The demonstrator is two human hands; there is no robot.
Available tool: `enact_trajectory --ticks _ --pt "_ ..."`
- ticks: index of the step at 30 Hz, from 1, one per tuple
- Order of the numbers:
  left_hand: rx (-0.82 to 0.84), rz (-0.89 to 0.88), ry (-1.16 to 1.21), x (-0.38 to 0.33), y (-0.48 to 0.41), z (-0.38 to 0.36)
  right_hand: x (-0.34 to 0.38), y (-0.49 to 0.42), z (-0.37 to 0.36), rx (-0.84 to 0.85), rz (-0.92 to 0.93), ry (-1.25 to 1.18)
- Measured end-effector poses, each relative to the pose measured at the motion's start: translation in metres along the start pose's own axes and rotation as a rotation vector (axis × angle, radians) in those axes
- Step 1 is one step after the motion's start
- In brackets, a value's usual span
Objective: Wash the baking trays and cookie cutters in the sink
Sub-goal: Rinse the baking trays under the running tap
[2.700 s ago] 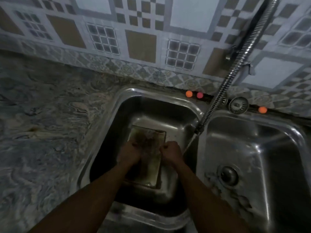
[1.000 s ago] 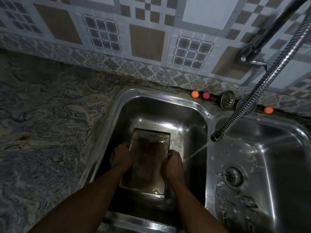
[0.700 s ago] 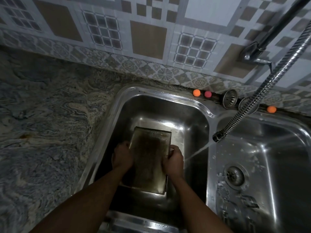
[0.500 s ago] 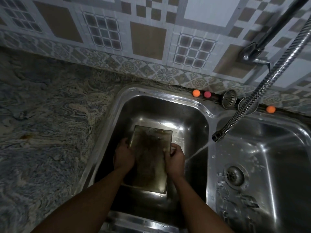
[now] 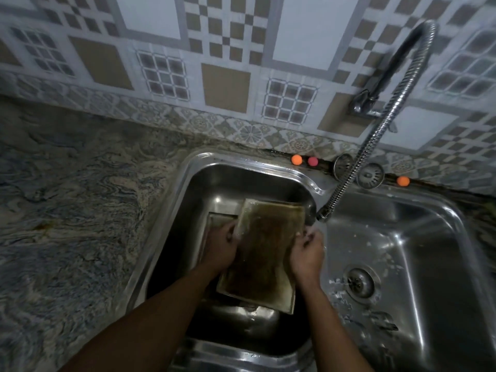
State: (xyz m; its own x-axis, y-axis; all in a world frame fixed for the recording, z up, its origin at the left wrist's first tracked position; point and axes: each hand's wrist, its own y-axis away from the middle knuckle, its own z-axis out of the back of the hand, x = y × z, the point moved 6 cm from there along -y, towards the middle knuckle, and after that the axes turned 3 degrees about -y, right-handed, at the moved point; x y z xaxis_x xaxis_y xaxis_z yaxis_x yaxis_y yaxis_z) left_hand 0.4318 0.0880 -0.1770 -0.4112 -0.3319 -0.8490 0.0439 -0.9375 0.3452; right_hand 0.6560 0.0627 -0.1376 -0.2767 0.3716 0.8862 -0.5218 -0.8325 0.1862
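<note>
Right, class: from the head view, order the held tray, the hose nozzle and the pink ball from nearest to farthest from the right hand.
1. Held tray: touching, the right hand grips its right edge.
2. Hose nozzle: just beyond the hand, over the basin divider.
3. Pink ball: far back, on the sink's rear ledge.

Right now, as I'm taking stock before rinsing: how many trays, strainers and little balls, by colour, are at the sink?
Trays: 2
Strainers: 2
Orange balls: 2
Pink balls: 1
Total: 7
</note>
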Motion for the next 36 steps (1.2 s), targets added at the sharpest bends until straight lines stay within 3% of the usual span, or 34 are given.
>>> enact_trajectory --ticks 7,15,19,25,29,32,36 --pt "0.156 -0.037 -0.089 -0.058 0.017 -0.069 0.017 -0.003 0.069 0.010 -0.052 -0.254" --pt "0.275 0.002 -0.120 -0.097 0.026 -0.115 0.043 0.001 0.134 -0.084 -0.041 -0.265" --pt "0.334 0.112 -0.086 -0.093 0.030 -0.104 0.055 -0.001 0.130 -0.012 -0.019 -0.212" --pt "0.380 0.204 -0.193 -0.087 0.041 -0.088 0.076 -0.006 0.101 0.182 -0.103 -0.352" --pt "0.388 0.263 -0.087 -0.090 0.046 -0.097 0.085 -0.013 0.102 0.229 -0.081 -0.362" --pt "0.270 0.296 0.139 -0.093 0.043 -0.098 0.075 -0.024 0.115 0.184 -0.043 -0.306" --pt "0.242 0.289 0.411 -0.095 0.038 -0.093 0.043 -0.035 0.120 0.159 -0.050 -0.115"
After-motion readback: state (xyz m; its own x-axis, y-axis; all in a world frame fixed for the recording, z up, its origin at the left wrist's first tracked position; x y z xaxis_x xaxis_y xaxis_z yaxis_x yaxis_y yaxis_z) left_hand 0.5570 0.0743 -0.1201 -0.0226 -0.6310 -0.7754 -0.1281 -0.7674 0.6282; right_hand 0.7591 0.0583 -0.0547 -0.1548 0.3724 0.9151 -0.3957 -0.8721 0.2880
